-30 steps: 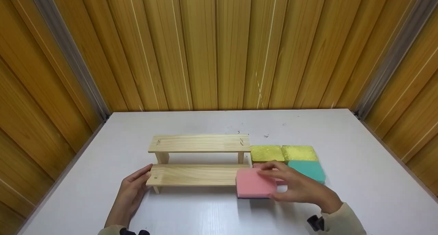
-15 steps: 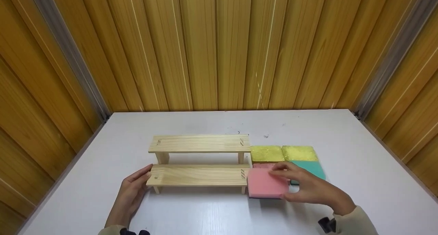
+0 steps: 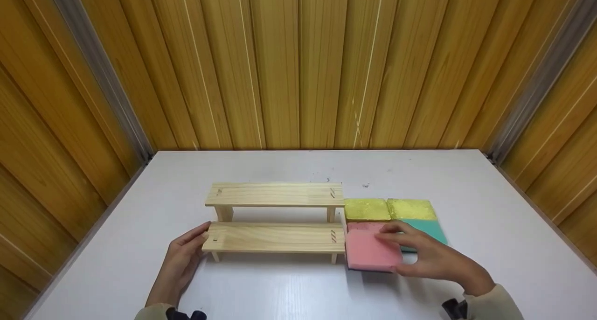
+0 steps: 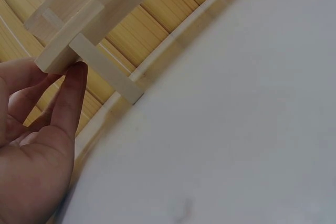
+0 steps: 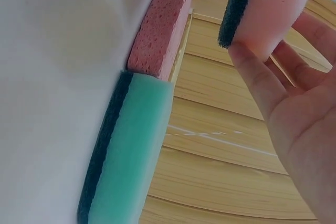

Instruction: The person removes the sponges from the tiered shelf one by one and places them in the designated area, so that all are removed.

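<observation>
A two-tier wooden rack (image 3: pixel 275 237) stands on the table, and my left hand (image 3: pixel 184 257) pinches the left end of its lower board. The left wrist view shows those fingertips at the board's end (image 4: pixel 68 45), above a leg. My right hand (image 3: pixel 431 257) grips a pink sponge (image 3: pixel 373 251) with a dark scouring side underneath, held off the table just right of the lower board. Partly hidden behind it lies another pink sponge (image 5: pixel 163 24), touching a teal sponge (image 5: pixel 136 140) with a dark scouring layer.
Two yellow sponges (image 3: pixel 367 209) lie side by side at the rack's right end, behind the pink and teal ones. The white table (image 3: pixel 256 292) meets wood-look panel walls (image 3: pixel 298 68) at the back and sides.
My right hand has carried the pink sponge rightward, off the right end of the lower board, uncovering that end. My left hand keeps its place on the rack.
</observation>
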The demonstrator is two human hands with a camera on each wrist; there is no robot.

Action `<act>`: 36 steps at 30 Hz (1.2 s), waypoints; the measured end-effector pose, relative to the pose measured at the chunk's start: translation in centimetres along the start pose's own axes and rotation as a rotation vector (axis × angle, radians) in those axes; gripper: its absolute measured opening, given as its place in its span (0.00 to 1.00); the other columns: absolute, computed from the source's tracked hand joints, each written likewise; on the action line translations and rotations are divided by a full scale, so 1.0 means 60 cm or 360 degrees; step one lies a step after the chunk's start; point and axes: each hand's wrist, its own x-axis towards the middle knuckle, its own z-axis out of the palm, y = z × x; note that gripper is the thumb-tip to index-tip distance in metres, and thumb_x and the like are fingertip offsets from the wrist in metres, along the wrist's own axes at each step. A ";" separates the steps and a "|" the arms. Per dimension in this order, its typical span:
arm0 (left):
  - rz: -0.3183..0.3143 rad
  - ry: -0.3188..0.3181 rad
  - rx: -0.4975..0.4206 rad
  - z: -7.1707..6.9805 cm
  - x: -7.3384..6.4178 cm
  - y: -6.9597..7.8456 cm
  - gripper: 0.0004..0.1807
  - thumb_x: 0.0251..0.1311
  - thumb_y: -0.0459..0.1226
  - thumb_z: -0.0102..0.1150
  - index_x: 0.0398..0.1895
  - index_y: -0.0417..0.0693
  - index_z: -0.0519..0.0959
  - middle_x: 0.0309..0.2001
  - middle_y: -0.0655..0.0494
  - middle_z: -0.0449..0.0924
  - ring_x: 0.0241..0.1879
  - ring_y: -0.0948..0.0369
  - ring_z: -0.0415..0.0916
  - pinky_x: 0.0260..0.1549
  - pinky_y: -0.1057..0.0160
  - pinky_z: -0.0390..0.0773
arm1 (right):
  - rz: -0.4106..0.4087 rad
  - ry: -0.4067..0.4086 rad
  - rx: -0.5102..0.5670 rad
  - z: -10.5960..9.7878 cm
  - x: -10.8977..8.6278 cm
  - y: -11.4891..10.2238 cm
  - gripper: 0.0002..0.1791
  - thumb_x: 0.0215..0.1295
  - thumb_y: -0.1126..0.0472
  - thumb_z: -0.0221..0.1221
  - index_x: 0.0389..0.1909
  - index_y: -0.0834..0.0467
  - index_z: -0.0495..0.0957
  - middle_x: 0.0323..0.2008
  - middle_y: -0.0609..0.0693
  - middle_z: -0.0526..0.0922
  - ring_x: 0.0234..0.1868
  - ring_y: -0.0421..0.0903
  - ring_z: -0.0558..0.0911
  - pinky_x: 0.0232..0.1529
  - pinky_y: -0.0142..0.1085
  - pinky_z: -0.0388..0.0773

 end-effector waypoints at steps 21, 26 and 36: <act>-0.0027 0.0056 0.0030 0.000 0.002 0.000 0.27 0.63 0.33 0.58 0.66 0.38 0.68 0.69 0.48 0.65 0.60 0.66 0.72 0.57 0.72 0.76 | 0.0044 -0.0057 0.0051 0.008 -0.017 0.014 0.30 0.52 0.59 0.69 0.59 0.55 0.76 0.55 0.49 0.73 0.53 0.35 0.71 0.51 0.26 0.76; -0.0026 0.0052 -0.0004 -0.002 0.000 -0.001 0.29 0.62 0.34 0.60 0.65 0.37 0.67 0.68 0.48 0.66 0.47 0.77 0.77 0.57 0.72 0.76 | 0.0093 -0.0105 0.0117 0.012 -0.019 0.014 0.30 0.53 0.59 0.69 0.60 0.55 0.76 0.55 0.50 0.71 0.54 0.35 0.70 0.53 0.25 0.74; -0.0043 0.0042 -0.0040 -0.002 0.001 -0.001 0.29 0.62 0.34 0.60 0.66 0.37 0.67 0.66 0.52 0.70 0.48 0.75 0.77 0.57 0.70 0.76 | 0.0212 -0.0184 0.0113 0.010 -0.023 0.012 0.30 0.53 0.56 0.69 0.60 0.53 0.76 0.57 0.50 0.71 0.56 0.37 0.70 0.56 0.26 0.74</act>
